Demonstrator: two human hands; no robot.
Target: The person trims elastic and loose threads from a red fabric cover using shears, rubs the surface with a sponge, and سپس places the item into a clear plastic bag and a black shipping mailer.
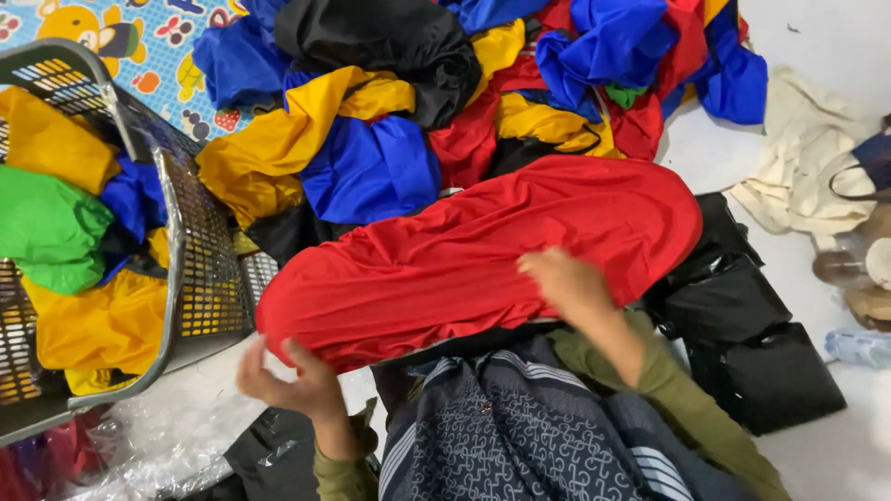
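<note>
Head view: a red cloth (pixel 464 250) lies stretched across the person's lap, in front of a heap of coloured cloths (pixel 445 83). The left hand (pixel 292 376) pinches its lower left edge closed; the right hand (pixel 566 278) presses flat and open on top. It looks light, soft and slippery, best held by the edges. A basket (pixel 176 269) stands at left.

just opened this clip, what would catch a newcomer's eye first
A big red cloth spread across the person's lap dominates the centre, with the left hand gripping its lower edge and the right hand pressing on top. Behind it lies a heap of bright fabrics, and a grey mesh basket stands left.
</note>
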